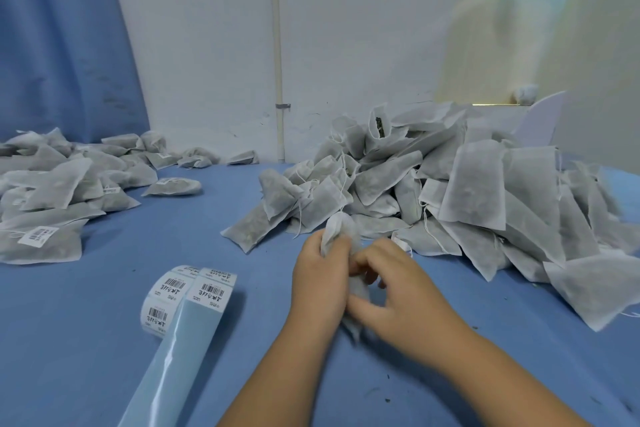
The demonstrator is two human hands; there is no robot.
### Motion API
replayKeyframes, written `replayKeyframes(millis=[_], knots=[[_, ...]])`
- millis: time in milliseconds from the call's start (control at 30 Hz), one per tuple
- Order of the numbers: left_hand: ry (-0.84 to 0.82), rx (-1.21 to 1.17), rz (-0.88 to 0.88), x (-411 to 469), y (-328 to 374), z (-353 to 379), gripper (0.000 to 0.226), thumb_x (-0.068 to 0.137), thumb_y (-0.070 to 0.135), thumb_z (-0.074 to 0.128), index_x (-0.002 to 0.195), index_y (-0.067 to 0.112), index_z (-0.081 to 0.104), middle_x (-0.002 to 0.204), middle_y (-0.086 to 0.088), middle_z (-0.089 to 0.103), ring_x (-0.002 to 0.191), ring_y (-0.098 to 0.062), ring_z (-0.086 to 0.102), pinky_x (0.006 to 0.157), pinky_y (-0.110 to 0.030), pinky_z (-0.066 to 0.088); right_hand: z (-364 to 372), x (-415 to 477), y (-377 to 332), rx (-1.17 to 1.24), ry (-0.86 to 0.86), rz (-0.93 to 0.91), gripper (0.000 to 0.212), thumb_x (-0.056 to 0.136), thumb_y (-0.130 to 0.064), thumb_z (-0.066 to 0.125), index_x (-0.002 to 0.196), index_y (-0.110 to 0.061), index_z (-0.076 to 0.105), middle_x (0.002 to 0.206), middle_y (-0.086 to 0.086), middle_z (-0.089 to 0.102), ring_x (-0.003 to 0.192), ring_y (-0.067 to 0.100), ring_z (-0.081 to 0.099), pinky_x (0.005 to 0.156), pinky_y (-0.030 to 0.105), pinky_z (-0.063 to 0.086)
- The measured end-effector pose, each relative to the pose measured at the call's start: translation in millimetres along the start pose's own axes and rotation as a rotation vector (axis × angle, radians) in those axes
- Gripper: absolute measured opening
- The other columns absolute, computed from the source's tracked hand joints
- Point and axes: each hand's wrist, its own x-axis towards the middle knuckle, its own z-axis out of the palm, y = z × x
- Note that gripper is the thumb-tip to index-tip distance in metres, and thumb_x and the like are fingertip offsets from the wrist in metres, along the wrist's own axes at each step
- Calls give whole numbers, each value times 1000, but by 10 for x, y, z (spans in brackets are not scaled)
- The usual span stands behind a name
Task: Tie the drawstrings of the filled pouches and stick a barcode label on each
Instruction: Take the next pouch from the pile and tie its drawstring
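Blue table, white wall with thin pipe, blue curtain left

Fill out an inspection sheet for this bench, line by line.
Surface: blue cloth covers the table.
Job's things: held pouch upright between both hands; right pile shows no labels, with an open pouch on top; left pile has several barcode-labelled pouches; label roll at near left, its backing strip trailing toward the camera.
Clutter: dark crumbs on the cloth.
Grippers: left hand grips the held pouch; right hand curls its fingers onto it, blurred.
Cables: nothing seen.
Surroundings: blue curtain at left; white wall with a pipe behind.
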Motion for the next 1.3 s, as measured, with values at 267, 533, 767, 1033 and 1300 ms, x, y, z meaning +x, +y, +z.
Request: replayKeyframes(millis=[267,533,767,1033,1300], knots=[[-165,13,44,-62,80,-15,9,89,18,60,90,18,69,72,12,67,66,-2,60,59,-14,47,-207,68,38,255,376,173,22,81,-21,76,94,-34,64,94,-13,59,75,5,57,66,13,42],[-177,210,290,-196,133,25,28,85,9,61,94,36,66,85,28,68,76,8,61,62,-6,43,-246,28,25,95,344,103,17,86,-15,69,86,-30,75,81,-21,69,80,-3,59,67,6,39],[-177,375,458,-187,188,-74,59,84,-9,45,91,46,63,95,33,66,90,13,59,71,-1,39,-369,7,1,311,280,168,27,91,-21,64,80,-43,73,67,-11,68,54,6,51,52,13,37],[-360,401,350,-311,311,-99,23,71,29,47,77,35,68,60,-4,55,53,-16,44,48,-18,34,-523,10,-31,698,239,260,20,96,-7,55,83,-8,69,54,1,53,44,16,47,46,24,42],[-420,334,271,-310,462,-157,31,101,28,53,79,35,75,65,8,70,73,-18,69,73,-29,52,-601,-7,-49,581,206,251,21,93,-14,61,75,-17,72,49,-12,44,42,5,33,44,14,30]])
